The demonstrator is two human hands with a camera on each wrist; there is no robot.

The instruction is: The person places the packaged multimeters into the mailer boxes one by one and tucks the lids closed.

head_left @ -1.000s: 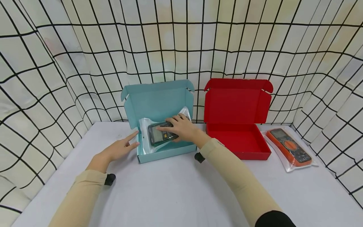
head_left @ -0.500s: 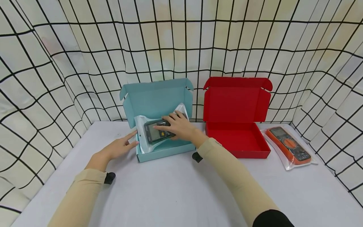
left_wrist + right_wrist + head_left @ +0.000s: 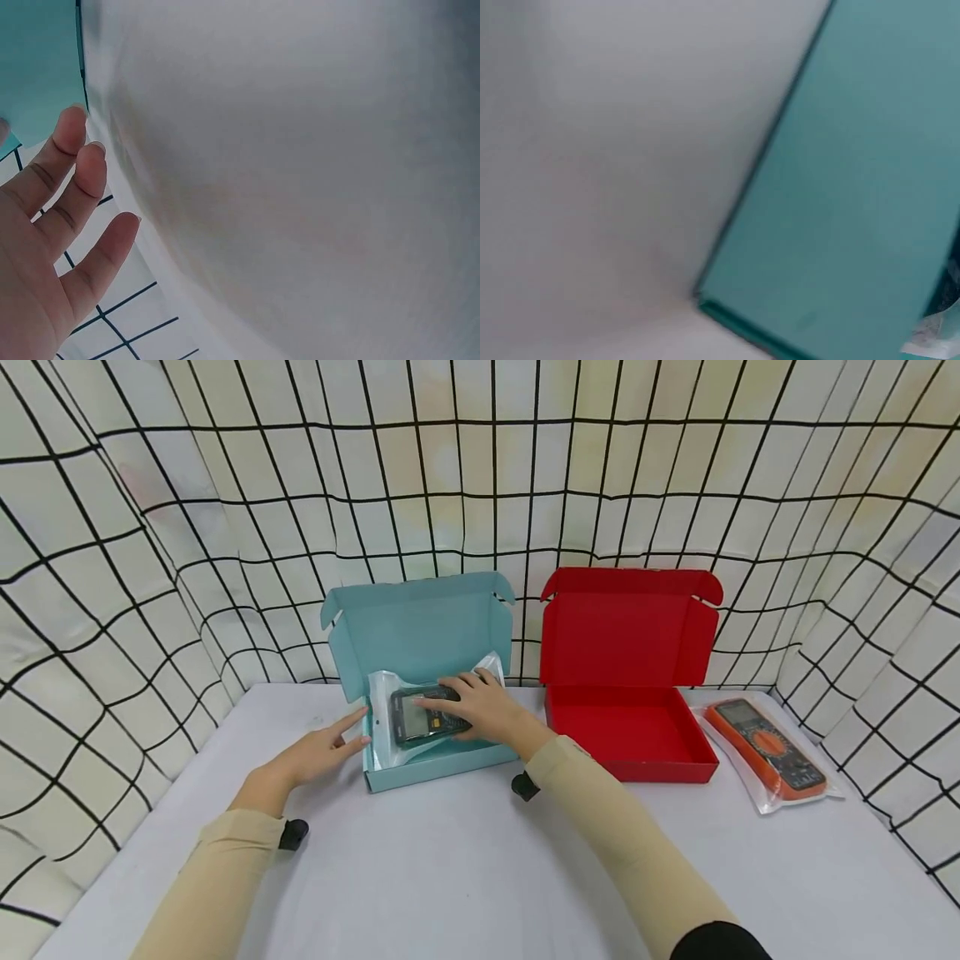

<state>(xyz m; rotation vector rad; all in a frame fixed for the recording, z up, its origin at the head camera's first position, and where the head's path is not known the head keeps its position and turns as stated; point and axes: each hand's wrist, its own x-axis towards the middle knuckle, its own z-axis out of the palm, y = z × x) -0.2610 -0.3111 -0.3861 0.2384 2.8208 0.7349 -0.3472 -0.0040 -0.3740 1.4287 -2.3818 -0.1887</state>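
Note:
A black multimeter point(image 3: 423, 717) in a clear plastic bag point(image 3: 381, 718) lies tilted over the tray of an open light-blue box point(image 3: 442, 763). My right hand point(image 3: 491, 708) grips it from above, fingers across its far side and one finger stretched over its face; part of the meter is hidden beneath the palm. My left hand point(image 3: 311, 755) is at the box's left wall, fingers extended, fingertips at or against the edge. The left wrist view shows those fingers point(image 3: 101, 259) spread beside the blue cardboard. Only the box's outer wall point(image 3: 825, 195) fills the right wrist view, without the hand.
Right of the blue box stands an open red box point(image 3: 630, 727) with its lid raised. An orange multimeter point(image 3: 768, 745) in a clear bag lies on the white table point(image 3: 450, 877) farther right. White cloth walls with black netting point(image 3: 480, 518) enclose the table.
With the right hand on it, the bagged multimeter shifts slightly left about half a second ago, then back right into the box. The left hand stays at the box wall.

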